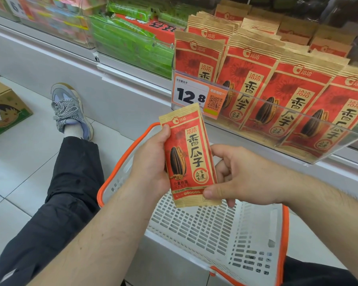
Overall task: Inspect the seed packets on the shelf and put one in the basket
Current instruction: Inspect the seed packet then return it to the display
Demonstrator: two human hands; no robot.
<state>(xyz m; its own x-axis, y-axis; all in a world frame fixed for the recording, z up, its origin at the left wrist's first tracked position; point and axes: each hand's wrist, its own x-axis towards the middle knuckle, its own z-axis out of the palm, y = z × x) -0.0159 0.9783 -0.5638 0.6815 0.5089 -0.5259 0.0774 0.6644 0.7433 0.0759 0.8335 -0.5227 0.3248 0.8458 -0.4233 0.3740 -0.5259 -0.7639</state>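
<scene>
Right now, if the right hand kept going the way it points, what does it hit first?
The right hand points left, already pinching the lower right corner of the seed packet. Pushed further left, it would likely meet the left hand gripping the packet's other edge. Depth between them is unclear.

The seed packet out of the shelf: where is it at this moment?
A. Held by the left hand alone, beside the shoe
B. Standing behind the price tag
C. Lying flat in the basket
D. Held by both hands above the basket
D: the left hand grips the packet along its side and the right hand pinches its lower corner, with the basket beneath it.
</scene>
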